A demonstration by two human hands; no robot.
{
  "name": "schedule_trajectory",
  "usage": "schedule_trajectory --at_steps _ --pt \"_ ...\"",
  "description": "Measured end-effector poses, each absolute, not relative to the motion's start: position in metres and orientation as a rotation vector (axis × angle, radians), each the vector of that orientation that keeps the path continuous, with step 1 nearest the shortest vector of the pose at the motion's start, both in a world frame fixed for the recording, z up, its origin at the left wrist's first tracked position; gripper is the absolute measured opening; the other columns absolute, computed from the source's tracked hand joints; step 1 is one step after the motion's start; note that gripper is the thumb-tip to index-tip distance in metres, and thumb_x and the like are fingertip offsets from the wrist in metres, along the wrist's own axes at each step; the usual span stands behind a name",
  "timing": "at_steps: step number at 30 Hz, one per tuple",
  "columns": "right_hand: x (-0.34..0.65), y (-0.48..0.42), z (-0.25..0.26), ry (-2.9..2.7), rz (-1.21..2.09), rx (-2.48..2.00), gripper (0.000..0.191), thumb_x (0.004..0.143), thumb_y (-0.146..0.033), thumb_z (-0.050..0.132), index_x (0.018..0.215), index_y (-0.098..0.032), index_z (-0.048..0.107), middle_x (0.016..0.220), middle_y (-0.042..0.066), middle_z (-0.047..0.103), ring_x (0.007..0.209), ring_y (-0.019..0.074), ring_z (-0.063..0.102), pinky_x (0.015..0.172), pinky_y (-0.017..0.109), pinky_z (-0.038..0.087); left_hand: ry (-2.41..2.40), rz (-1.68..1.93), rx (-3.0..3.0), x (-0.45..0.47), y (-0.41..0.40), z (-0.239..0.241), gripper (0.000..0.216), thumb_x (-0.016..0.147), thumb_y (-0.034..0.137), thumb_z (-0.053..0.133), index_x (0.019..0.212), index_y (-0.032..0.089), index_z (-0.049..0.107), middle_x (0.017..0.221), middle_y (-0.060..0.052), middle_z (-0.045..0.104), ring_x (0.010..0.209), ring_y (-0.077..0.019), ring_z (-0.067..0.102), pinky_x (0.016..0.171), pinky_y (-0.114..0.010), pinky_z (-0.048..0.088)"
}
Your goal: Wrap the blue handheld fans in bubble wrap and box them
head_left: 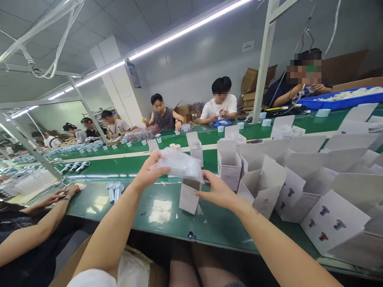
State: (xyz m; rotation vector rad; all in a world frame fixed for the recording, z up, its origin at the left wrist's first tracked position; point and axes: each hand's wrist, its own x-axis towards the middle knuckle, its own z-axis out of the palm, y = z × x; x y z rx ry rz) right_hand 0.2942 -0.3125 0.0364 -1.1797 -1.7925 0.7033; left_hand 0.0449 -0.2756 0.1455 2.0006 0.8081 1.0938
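My left hand (pixel 149 172) pinches a clear plastic bag (pixel 178 163) with something whitish inside, held just above an upright open white carton (pixel 189 194) on the green belt. My right hand (pixel 218 190) is closed at the carton's top edge and on the bag's lower right end. What is inside the bag is blurred.
Several open white cartons (pixel 263 187) with printed icons stand to the right on the green conveyor table (pixel 143 199). Two small light-blue cylinders (pixel 113 190) lie to the left. A neighbour's hand (pixel 61 196) rests on the belt's left. Other workers sit across; a blue tray (pixel 344 101) is far right.
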Motion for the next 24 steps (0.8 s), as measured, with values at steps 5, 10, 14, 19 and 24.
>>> schedule_trajectory --at_steps 5,10,14,19,24 --pt "0.266 -0.306 0.025 -1.883 0.754 -0.982 0.036 0.071 -0.022 0.066 0.101 -0.025 0.046 0.123 0.003 0.051 0.109 0.0209 0.053 0.094 0.040 0.047 1.069 0.400 2.717 0.044 -0.295 0.175 0.017 0.077 0.022 0.057 0.094 0.019 0.056 0.097 -0.005 0.059 0.091 -0.0219 0.055 0.080 -0.032 0.044" --pt "0.255 -0.299 0.022 -1.974 0.679 -0.913 0.041 0.074 -0.022 0.063 0.109 -0.025 0.043 0.115 0.004 0.050 0.102 0.0210 0.052 0.091 0.041 0.048 1.323 -0.035 2.766 0.080 -0.292 0.195 0.030 0.073 0.017 0.056 0.103 0.018 0.056 0.106 -0.007 0.056 0.091 -0.0214 0.056 0.077 -0.031 0.045" --pt "0.261 -0.299 0.019 -1.981 0.678 -0.935 0.041 0.075 -0.025 0.064 0.110 -0.025 0.042 0.114 0.005 0.049 0.099 0.0207 0.052 0.090 0.041 0.048 1.273 0.003 2.589 0.098 -0.272 0.196 0.034 0.072 0.025 0.065 0.105 0.022 0.058 0.100 -0.002 0.061 0.084 -0.0192 0.059 0.071 -0.028 0.046" --pt "0.264 -0.302 0.024 -1.843 0.882 -1.013 0.050 0.075 -0.037 0.068 0.113 -0.022 0.038 0.114 0.009 0.051 0.097 0.0234 0.057 0.079 0.039 0.052 1.434 0.355 2.555 0.120 -0.278 0.174 0.044 0.073 0.032 0.069 0.114 0.019 0.056 0.097 -0.007 0.064 0.088 -0.0262 0.062 0.073 -0.035 0.049" --pt "0.249 -0.290 0.024 -1.560 0.883 -0.974 0.060 0.075 -0.042 0.067 0.122 -0.021 0.036 0.114 0.012 0.056 0.104 0.0303 0.059 0.080 0.044 0.051 1.164 0.219 2.620 0.117 -0.300 0.165 0.074 0.075 0.037 0.069 0.139 0.020 0.035 0.122 -0.014 0.056 0.104 -0.0297 0.059 0.083 -0.039 0.048"
